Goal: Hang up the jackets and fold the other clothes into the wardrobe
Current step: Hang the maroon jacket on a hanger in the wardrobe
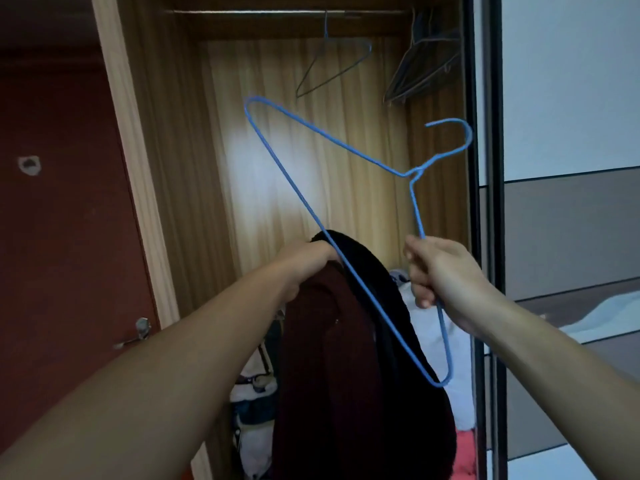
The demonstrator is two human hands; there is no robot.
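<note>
Overhead, wardrobe rail [277, 12] carrying one grey hanger [332, 64]; bunch of dark hangers [422, 71] at right end. Low inside, pale clothes [426, 327] half hidden behind dark jacket [346, 375]. Left grip [308, 261] curled on jacket's top edge, likely the collar, holding it up before the wardrobe [166, 133]. Right grip [440, 271] closed round blue wire hanger [412, 173], tilted, bar crossing the jacket.

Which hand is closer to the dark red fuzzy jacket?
Left. The left hand grips the top of the dark red jacket; the right hand is to its right, holding the blue wire hanger.
</note>
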